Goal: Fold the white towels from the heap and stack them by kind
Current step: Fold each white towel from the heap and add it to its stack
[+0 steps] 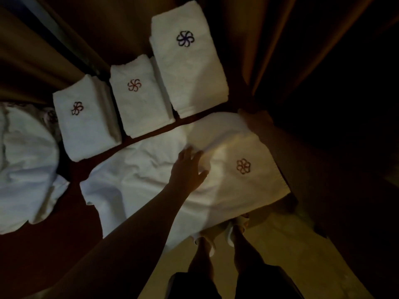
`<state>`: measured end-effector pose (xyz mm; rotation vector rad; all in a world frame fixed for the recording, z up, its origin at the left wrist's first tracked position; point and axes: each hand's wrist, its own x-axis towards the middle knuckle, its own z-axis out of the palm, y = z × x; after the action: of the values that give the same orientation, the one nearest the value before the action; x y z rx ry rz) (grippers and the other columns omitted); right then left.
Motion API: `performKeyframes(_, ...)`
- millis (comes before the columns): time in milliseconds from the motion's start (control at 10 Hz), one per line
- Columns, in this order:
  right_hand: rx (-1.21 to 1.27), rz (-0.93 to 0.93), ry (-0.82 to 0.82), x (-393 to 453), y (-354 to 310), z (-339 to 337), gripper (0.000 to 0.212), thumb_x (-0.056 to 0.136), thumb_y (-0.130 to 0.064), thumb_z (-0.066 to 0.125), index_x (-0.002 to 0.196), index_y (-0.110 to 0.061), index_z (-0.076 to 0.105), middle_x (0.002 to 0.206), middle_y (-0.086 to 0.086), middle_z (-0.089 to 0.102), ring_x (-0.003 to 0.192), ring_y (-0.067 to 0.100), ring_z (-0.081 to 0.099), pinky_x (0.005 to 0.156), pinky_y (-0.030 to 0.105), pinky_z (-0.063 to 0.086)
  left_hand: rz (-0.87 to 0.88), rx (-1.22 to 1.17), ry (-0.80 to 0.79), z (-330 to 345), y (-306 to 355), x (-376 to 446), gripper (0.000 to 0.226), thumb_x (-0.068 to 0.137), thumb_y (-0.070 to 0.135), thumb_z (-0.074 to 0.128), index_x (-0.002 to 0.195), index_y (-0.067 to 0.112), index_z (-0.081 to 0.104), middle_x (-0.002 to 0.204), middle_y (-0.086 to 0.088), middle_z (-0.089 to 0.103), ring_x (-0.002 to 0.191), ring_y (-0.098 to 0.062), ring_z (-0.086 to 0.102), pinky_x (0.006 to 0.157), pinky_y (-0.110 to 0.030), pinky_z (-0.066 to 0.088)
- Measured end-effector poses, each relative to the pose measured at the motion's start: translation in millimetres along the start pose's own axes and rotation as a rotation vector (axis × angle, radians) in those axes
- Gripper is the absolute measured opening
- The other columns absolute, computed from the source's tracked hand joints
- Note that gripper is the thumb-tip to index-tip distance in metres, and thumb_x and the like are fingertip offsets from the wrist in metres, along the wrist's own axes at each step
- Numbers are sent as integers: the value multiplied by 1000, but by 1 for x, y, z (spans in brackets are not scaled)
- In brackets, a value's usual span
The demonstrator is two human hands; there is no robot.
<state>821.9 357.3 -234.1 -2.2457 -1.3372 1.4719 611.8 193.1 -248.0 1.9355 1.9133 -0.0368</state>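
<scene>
A large white towel [151, 182] with a brown flower emblem lies spread and wrinkled on the dark red surface. My left hand [190, 167] presses flat on its middle with the fingers straight. In dim light, my right hand [253, 118] holds the towel's far right corner. Behind the towel stand three folded stacks: a small one [86, 130] with a dark red emblem, a middle one [142, 104] with a red emblem, and a larger one [190, 67] with a blue emblem. The heap of unfolded towels [26, 169] lies at the left.
Brown curtains [43, 50] hang behind the stacks and at the right. The near edge of the spread towel hangs over the surface's front edge above my feet in pale slippers [235, 227] on a tan floor.
</scene>
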Motion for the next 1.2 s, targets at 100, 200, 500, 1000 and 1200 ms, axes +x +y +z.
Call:
performKeyframes(100,79,-44,-72,-9,-13,-4,44,93,-31,57,126,-3,56,129,17,58,120,31,55,93,32,45,43,9,14,1,-4,-4,66,80,45,71,135,16,49,145,-17,41,134,-35,38,90,-45,52)
performKeyframes(200,112,-110,29,-6,-10,-3,37,91,-26,58,121,-4,59,123,17,61,114,33,58,91,35,48,58,21,7,1,-4,-5,67,80,46,70,136,15,50,145,-20,42,133,-38,40,91,-47,50)
performKeyframes(500,-549,-556,404,-47,14,50,55,78,-16,63,130,-5,49,134,22,45,129,38,37,104,46,34,-83,-161,33,13,-19,-23,69,91,42,58,148,15,29,158,-18,14,147,-38,6,115,-56,21)
performKeyframes(1000,-964,-734,-36,-114,13,182,67,84,-37,60,140,-9,36,151,21,26,142,37,19,115,50,19,-676,-200,13,-3,-137,-128,60,98,45,42,149,19,27,156,-15,21,143,-34,18,115,-48,23)
performKeyframes(1200,-866,-497,49,-135,-34,216,63,90,-41,51,138,-3,34,150,22,23,141,36,17,115,49,17,-615,-472,587,-24,-182,-165,23,95,25,55,109,9,64,110,-10,58,98,-26,58,86,-32,47)
